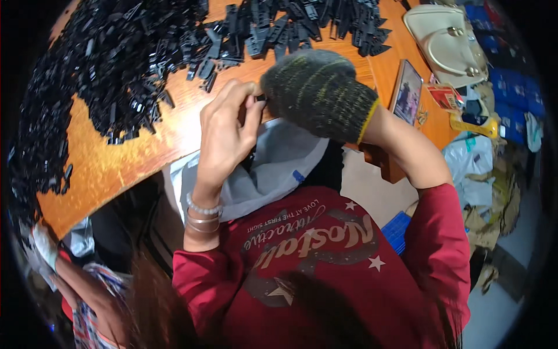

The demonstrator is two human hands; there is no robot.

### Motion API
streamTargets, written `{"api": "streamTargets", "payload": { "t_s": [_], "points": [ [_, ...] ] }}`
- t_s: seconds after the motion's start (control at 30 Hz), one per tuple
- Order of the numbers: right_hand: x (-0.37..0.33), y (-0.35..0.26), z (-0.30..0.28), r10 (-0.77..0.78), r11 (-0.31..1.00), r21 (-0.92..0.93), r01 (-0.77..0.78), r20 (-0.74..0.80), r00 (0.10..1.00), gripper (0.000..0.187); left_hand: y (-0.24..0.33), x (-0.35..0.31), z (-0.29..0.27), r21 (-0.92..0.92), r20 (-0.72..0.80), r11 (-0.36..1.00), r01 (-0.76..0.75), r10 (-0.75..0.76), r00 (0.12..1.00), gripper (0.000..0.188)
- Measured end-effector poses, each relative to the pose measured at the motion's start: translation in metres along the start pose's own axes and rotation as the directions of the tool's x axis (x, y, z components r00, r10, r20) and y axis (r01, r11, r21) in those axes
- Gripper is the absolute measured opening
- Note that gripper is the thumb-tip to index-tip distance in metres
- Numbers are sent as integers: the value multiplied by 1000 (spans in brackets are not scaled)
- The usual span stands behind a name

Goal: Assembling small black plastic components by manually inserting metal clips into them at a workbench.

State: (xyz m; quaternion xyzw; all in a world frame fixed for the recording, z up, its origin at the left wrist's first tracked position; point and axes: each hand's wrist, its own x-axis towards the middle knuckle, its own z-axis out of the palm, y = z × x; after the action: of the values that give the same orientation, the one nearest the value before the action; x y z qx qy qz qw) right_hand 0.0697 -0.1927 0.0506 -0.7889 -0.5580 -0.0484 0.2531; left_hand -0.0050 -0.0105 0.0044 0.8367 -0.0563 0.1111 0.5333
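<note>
My bare left hand (pixel 226 125), with a beaded bracelet (pixel 203 208) and a bangle at the wrist, pinches a small black plastic part (pixel 260 98) between thumb and fingers. My right hand (pixel 317 90) wears a dark knitted glove with a yellow cuff. Its curled fingers meet the left fingertips at the same part; the glove hides most of their grip. Both hands are over the table's near edge, above a white plastic bag (pixel 290 157) spread at my lap. Beyond them on the wooden table (pixel 174 125) lies a large heap of black plastic parts (pixel 125 64).
More black parts (pixel 290 26) lie at the far edge. On the right stand a phone with a lit screen (pixel 408 92), a red card (pixel 444 96), yellow tape (pixel 476 125) and a cream handbag (pixel 444 43). Another person's arm (pixel 87 285) reaches in at lower left.
</note>
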Motion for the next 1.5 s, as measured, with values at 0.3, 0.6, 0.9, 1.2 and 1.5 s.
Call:
{"api": "streamTargets", "payload": {
  "t_s": [0.3, 0.6, 0.9, 1.2, 1.5],
  "points": [
    [15, -8, -4, 129, 966, -242, -91, 148, 981, 13, 0, 4, 3, -55, 32, 998, 0, 2, 999, 12],
    [-24, -16, 6, 274, 932, -256, -256, 35, 961, 26, -3, -1, -3, -81, -14, 996, -45, 44, 999, 12],
    [-54, -42, 3, 554, 618, 622, -481, 89, 827, 30, -8, -21, -18, -808, 385, 448, 383, -90, 918, 21],
    [-62, -52, 16, 554, 329, 856, -399, 167, 815, 36, 6, -39, 9, -839, 301, 371, 397, -292, 908, 20],
    [-54, -67, 13, 738, 240, 733, -637, 289, 610, 33, 34, -38, 26, -529, -58, 795, 297, -382, 922, 18]
  ]
}}
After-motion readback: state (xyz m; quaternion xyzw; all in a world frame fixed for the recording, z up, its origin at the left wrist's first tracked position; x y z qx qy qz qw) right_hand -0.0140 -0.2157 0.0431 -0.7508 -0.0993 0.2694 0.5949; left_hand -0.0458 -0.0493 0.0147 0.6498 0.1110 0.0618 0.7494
